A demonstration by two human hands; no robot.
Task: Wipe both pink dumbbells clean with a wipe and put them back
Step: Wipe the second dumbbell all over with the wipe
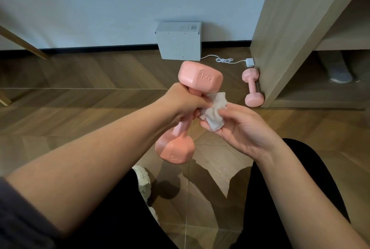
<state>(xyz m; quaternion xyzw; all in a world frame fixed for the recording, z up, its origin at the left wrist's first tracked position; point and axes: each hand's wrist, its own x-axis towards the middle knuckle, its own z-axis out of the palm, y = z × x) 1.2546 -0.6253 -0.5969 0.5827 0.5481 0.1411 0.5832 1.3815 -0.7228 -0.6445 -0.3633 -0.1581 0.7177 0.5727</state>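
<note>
We're gripping the raised dumbbell (200,77) by its handle with the left hand (185,101), right hand (247,128) pinching the wipe (214,111) beside it, and we're needing to turn it so every face gets rubbed, other dumbbell (252,88) lying by the cabinet (284,34)

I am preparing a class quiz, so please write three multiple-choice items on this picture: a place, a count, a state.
1. Where is the second dumbbell? A) on the floor beside the wooden cabinet B) on a chair C) in a lap
2. How many pink dumbbells show? A) one B) two C) three
3. What does the right hand hold? A) nothing B) a sponge C) a white wipe
Key: 1 A, it lies by the cabinet's side. 2 B, the other is the held dumbbell in the left hand. 3 C, its fingers pinch the wipe.
</note>
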